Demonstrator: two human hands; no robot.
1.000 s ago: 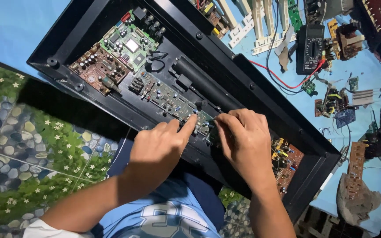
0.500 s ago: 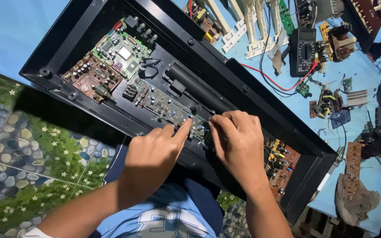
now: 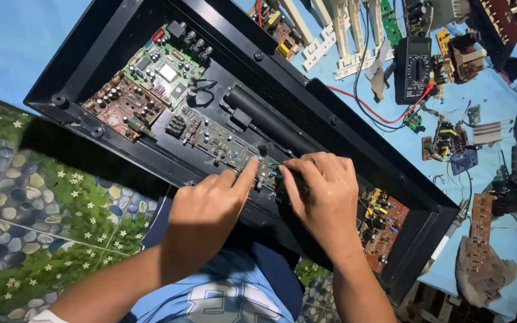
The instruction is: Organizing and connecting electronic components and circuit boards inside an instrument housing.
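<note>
The long board [image 3: 222, 140] was seen inside the black case [image 3: 121, 36], its long axis running from upper left to lower right, with its lower right end directly under both hands. The left hand [image 3: 204, 209] was placed with the index finger stretched onto the board, nothing being gripped. The right hand [image 3: 324, 194] was curled over the same spot, just beside the left; what was pinched there could not be told

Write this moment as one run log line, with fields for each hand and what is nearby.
left hand: fingertip on long central circuit board | right hand: on same board | housing: black open case | nearby: black multimeter
</note>
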